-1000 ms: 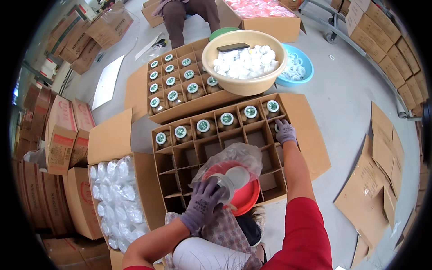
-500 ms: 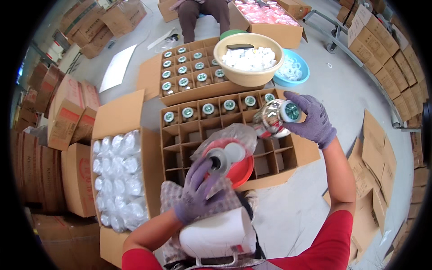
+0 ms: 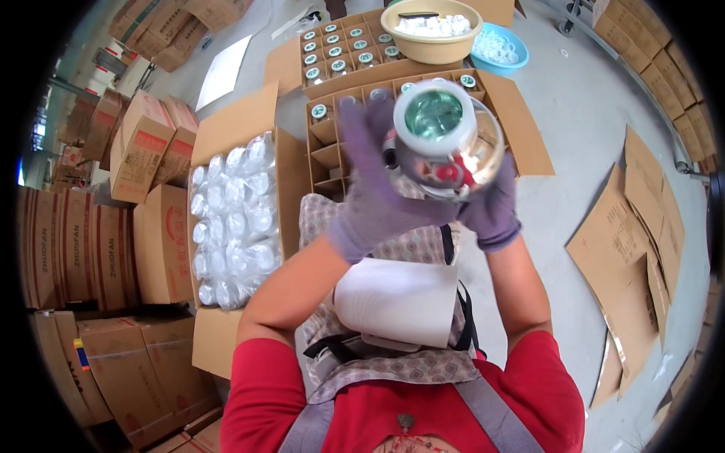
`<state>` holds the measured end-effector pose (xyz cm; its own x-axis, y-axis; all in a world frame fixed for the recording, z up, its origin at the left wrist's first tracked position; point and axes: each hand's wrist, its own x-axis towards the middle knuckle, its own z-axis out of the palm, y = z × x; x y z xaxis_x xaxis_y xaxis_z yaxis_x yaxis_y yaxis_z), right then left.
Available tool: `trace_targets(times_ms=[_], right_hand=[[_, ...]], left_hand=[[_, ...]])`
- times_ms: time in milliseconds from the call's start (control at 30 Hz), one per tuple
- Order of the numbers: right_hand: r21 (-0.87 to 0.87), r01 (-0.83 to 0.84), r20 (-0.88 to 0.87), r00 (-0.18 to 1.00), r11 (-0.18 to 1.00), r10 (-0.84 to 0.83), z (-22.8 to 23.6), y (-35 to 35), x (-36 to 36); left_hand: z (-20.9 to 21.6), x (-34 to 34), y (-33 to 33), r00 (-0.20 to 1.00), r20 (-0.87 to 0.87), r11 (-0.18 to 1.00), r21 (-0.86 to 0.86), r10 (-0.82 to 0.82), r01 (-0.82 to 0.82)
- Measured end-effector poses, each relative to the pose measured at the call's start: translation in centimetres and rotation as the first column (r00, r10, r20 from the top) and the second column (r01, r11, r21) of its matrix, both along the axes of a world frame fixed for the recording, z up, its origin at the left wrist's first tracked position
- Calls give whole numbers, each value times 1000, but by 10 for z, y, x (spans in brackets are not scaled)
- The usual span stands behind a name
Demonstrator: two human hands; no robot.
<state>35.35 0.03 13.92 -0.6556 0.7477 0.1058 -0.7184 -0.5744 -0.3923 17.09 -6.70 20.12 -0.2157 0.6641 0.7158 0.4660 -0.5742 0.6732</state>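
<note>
Head: 1 jar (image 3: pixel 447 142), 1 o'clock; likely stiff, slippery; grip sides. Right hand (image 3: pixel 492 208): clamped on jar; left hand (image 3: pixel 377 192): cannot tell.

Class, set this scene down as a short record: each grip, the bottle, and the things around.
Left grip: gloved, left of the bottle; contact unclear
Right grip: gloved, holding the bottle
Bottle: shiny body, pale ring around green centre
Left: open box of clear-wrapped things
Ahead: divided boxes, cream basin, blue basin
Right: flattened cardboard

Single head-worn fisheye view; steeply downward; close
</note>
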Motion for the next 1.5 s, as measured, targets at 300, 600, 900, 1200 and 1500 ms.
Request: trace_targets(times_ms=[300, 600, 900, 1200, 1500], right_hand=[[176, 255, 436, 846, 951, -308, -7, -67, 118], [178, 323, 738, 582, 930, -343, -28, -148, 170], [459, -640, 868, 470, 616, -160, -24, -87, 88], [-378, -751, 718, 132, 542, 683, -42, -69, 102], [-107, -628, 953, 155, 771, 259, -43, -137, 110]], left_hand=[[75, 26, -30, 800, -459, 917, -95, -386, 388], [-19, -76, -198, 505, -782, 922, -379, -364, 77], [-29, -50, -164, 559, -766, 938, -338, -318, 71], [-6, -45, -126, 725, 421, -53, -880, -545, 472], [42, -25, -146, 746, 302, -145, -952, -593, 270]])
